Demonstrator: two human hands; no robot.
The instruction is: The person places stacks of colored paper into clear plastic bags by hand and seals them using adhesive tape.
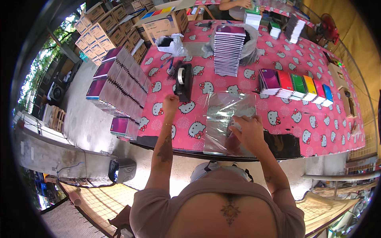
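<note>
My left hand (pixel 170 102) is closed beside the near end of a black tape dispenser (pixel 184 85), which carries a roll of pale tape (pixel 181 75). Whatever is between its fingertips is too small to make out. On the table in front of me lies a clear, shiny plastic bag (pixel 220 109). My right hand (pixel 248 133) rests over its right part with bent fingers gripping the plastic, the thumb toward the left. Something dark and purplish shows through the plastic below this hand; its kind is unclear.
Spiral notebooks stand in tall stacks at the left edge (pixel 119 85) and far middle (pixel 229 51). A row of coloured notebooks (pixel 295 87) sits at right on the pink patterned table (pixel 274 135). Behind are cardboard boxes (pixel 105 33) and another person's hand (pixel 244 4).
</note>
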